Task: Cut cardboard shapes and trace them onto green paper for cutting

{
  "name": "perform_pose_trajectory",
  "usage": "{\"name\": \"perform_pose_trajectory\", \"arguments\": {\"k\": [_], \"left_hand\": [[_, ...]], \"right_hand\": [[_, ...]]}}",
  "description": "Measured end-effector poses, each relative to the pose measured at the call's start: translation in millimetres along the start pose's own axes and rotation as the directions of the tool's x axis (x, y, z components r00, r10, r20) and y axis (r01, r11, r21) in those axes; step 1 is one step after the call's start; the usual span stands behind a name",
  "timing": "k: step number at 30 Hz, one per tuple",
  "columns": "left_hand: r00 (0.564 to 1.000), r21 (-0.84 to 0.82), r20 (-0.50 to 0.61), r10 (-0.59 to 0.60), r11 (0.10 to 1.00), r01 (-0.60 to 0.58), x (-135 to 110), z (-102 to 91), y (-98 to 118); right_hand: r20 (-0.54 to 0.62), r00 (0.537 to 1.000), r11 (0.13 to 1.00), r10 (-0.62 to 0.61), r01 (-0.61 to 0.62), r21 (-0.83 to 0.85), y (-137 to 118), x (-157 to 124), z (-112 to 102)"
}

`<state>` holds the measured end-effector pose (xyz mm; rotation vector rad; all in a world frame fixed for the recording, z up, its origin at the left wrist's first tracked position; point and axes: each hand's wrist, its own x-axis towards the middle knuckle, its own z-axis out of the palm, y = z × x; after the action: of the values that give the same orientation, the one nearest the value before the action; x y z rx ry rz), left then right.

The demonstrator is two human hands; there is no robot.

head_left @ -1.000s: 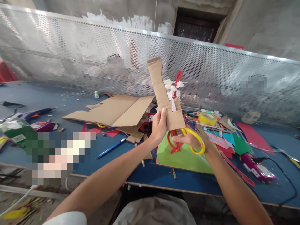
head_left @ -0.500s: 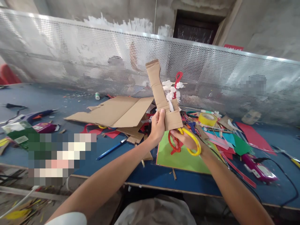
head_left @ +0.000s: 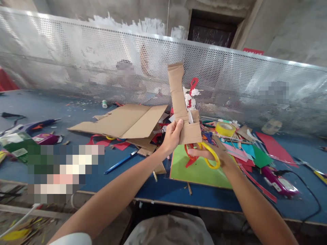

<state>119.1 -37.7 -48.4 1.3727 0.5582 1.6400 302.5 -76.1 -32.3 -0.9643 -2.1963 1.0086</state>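
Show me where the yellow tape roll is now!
In the head view, the yellow tape roll sits right of centre, to the right of the held-up cardboard piece and just beyond the pink paper.

The cardboard cutout [head_left: 190, 133] hides the blades of the scissors [head_left: 217, 160] and most fingers of the left hand [head_left: 171, 137]. Left of that hand, pixelation covers part of a green box [head_left: 15, 145]. Beyond the right hand [head_left: 208, 153], the perforated screen [head_left: 245, 80] blurs the background. The bottom edge crops a white sleeve [head_left: 74, 239].
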Motion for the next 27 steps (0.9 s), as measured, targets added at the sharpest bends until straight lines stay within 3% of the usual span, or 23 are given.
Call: {"name": "perform_pose_trajectory", "arguments": {"k": [3,8,13,27], "left_hand": [[1.000,0.000,-0.010,0.005,1.000,-0.005,-0.8,1.9,0.9],[0.993,0.025,-0.107,0.055,0.998,-0.053,-0.8,2.9,-5.2],[0.990,0.035,-0.112,0.084,0.996,-0.080,1.3,0.0,-15.3],[0.986,-0.027,-0.156,0.063,0.997,-0.068,2.5,0.9,-22.0]], "right_hand": [[0.041,0.999,1.000,0.014,-0.015,0.024,1.2,5.7,5.1],[-0.019,0.996,0.992,0.088,-0.086,0.095,8.5,17.5,20.9],[-0.036,0.987,0.957,0.154,-0.140,0.254,10.7,19.9,28.5],[-0.123,0.967,0.918,0.222,-0.164,0.362,17.2,28.2,40.8]]}}
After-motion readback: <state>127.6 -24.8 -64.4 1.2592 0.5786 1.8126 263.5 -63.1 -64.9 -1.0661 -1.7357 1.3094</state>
